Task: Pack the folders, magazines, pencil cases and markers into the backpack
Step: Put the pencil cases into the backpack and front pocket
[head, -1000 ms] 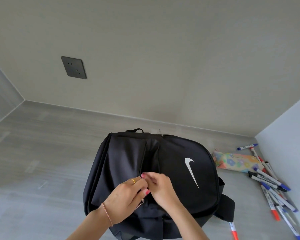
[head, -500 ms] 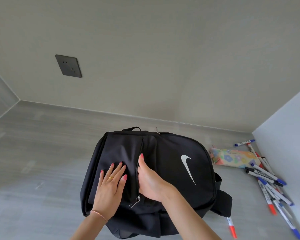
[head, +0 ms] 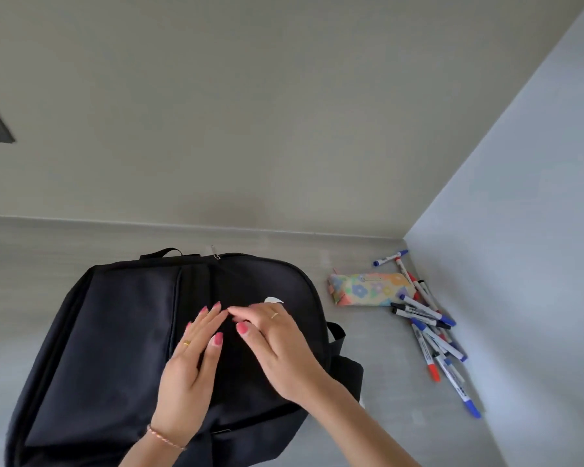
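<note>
Both my hands rest on the front panel of the black fabric backpack [head: 122, 338], which lies flat on the grey floor [head: 48, 251] with its top handle pointing away from me toward the wall. My left hand [head: 189, 375] lies palm down with the fingers spread and flat, gripping nothing. My right hand [head: 277, 348] is beside it, fingers loosely curled over the fabric near the white logo, and it too holds nothing that I can see.

What I still have to pack lies off to my right, well apart from the bag. The floral-patterned fabric pencil case [head: 368, 289] sits on the floor just past the bag's right edge, its long axis running left to right, roughly level with my right fingertips. Beyond it, against the pale side wall [head: 520, 264], the white markers with blue and red caps [head: 432, 335] lie scattered, most of them running from far to near along the wall.

My right hand is plainly the nearer one to both, so I judge the reach belongs to it, sideways to the right. The bag's zipper pull [head: 215, 252] shows at the far top edge; I cannot tell whether any compartment is open.
</note>
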